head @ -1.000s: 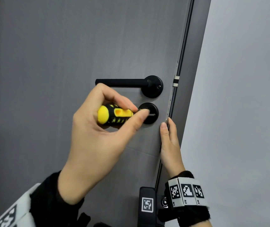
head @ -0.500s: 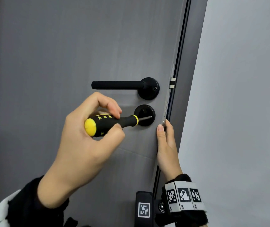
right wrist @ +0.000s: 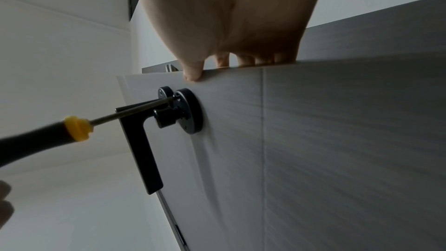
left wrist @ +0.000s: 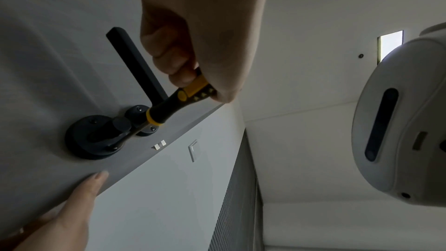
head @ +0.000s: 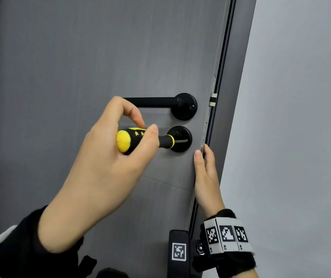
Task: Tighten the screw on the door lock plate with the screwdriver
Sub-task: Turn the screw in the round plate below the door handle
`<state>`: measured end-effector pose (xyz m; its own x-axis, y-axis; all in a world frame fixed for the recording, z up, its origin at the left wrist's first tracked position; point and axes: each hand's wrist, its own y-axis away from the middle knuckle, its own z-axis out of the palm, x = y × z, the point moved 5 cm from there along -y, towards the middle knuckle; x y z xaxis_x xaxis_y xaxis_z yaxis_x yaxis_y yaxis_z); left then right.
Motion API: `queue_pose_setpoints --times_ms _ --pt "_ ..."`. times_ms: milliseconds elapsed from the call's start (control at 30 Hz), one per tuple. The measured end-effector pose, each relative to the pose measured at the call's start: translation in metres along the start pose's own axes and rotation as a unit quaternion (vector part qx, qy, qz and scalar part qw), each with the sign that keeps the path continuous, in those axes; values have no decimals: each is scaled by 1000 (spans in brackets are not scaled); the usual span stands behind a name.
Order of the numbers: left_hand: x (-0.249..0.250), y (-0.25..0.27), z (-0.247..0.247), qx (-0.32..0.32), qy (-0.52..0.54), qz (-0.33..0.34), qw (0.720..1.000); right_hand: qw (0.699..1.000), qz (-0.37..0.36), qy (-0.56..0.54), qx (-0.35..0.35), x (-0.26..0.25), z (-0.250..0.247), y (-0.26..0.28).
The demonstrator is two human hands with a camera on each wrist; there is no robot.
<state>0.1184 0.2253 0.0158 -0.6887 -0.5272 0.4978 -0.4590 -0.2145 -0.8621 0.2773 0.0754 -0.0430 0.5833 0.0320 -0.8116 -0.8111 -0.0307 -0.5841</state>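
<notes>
A round black lock plate sits on the grey door below the black lever handle. My left hand pinches the yellow-and-black screwdriver by its handle between thumb and fingers. The metal shaft reaches the plate's upper right part, at a screw I cannot see clearly. My right hand grips the door's edge just below the plate, thumb on the door's face, fingers behind the edge.
The door stands ajar. Its edge carries a metal latch strip, and a pale wall lies to the right. A white rounded device fills the right of the left wrist view.
My left hand has shifted its hold on the screwdriver handle, fingers moving back and then over the top of it. The shaft stays at the plate. The right hand keeps its hold on the door edge.
</notes>
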Motion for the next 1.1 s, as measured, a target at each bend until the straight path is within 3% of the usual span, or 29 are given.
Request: queue_pose_setpoints --times_ms 200,267,433,533,667,1100 --pt "-7 2 -4 -163 -4 -64 985 1000 4 6 -5 -2 0 0" --pt "-8 2 -1 -190 8 -93 977 1000 3 7 -4 -2 0 0" --pt "3 -3 2 -115 -35 -100 988 1000 -4 5 -5 -2 1 0" --pt "13 -6 -1 -89 -116 -99 984 1000 -2 9 -7 -3 1 1" --pt "8 -7 -9 -69 -134 -109 983 1000 6 9 -10 -4 0 3" --pt "11 1 -1 -114 -60 -90 988 1000 1 3 -2 -5 0 3"
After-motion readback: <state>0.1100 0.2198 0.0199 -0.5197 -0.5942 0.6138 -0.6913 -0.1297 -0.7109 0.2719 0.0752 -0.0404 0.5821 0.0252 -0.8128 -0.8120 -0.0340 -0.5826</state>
